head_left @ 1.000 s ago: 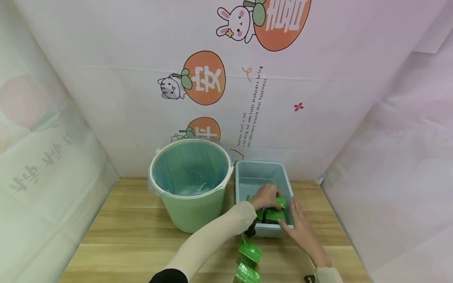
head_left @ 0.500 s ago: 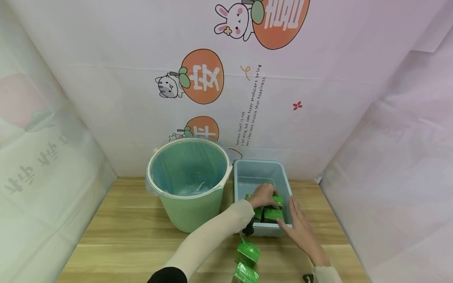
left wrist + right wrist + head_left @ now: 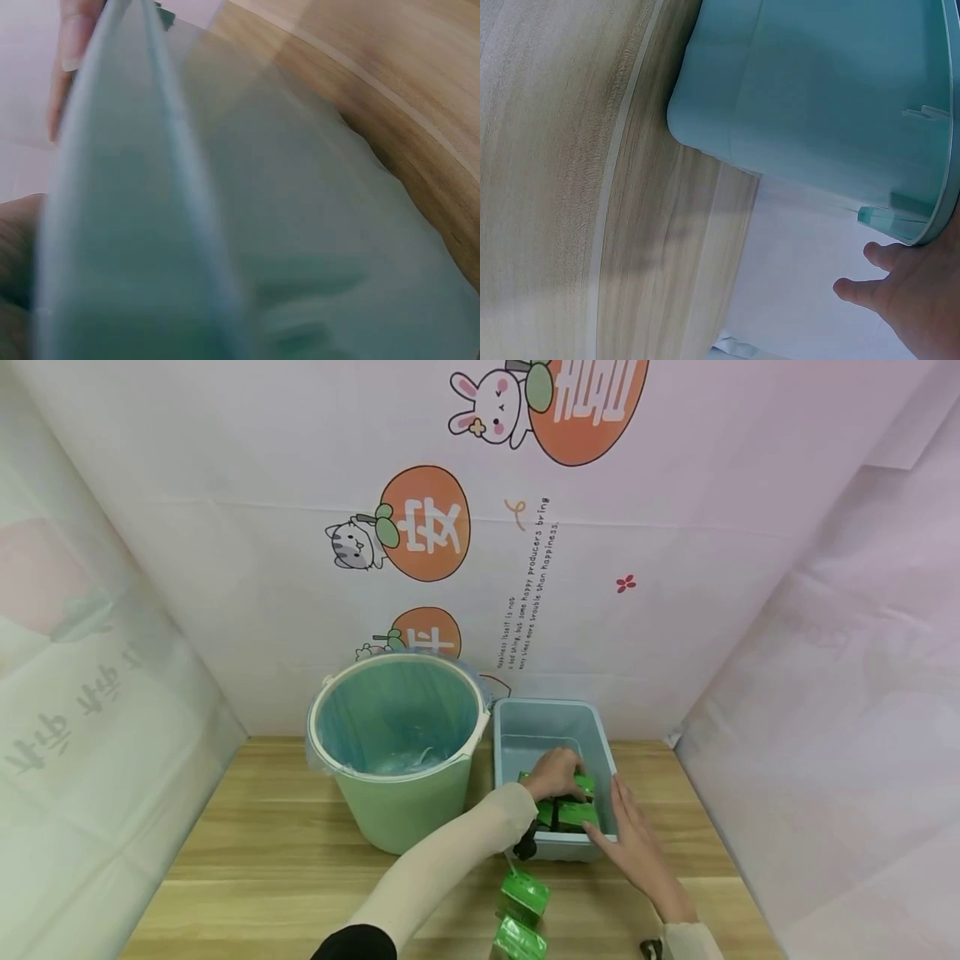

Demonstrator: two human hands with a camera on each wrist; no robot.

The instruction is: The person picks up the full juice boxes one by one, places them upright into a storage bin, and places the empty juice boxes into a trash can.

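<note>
In the head view, my left hand (image 3: 557,774) reaches into the light blue bin (image 3: 553,705). Its curled fingers grip a green carton (image 3: 586,786) inside; most of that carton is hidden behind the hand. Another green carton (image 3: 577,815) lies against the bin's front wall, with more green showing to its left. My right hand (image 3: 641,852) rests at the bin's front right corner, its fingers straight along the right rim and the thumb touching the front edge. In the right wrist view, fingertips of the right hand (image 3: 922,292) show outside the bin's rim (image 3: 945,217).
A tall green bucket (image 3: 408,810) with a clear plastic liner stands to the left of the bin. Nearer on the wooden table (image 3: 300,893) are a green carton (image 3: 525,893) and, in front of it, a second one (image 3: 520,938). White printed sheets (image 3: 570,610) wall the table at the back and sides.
The whole head view has shifted slightly. Both hands stay in nearly the same places at the bin, with the left one still on the carton.
</note>
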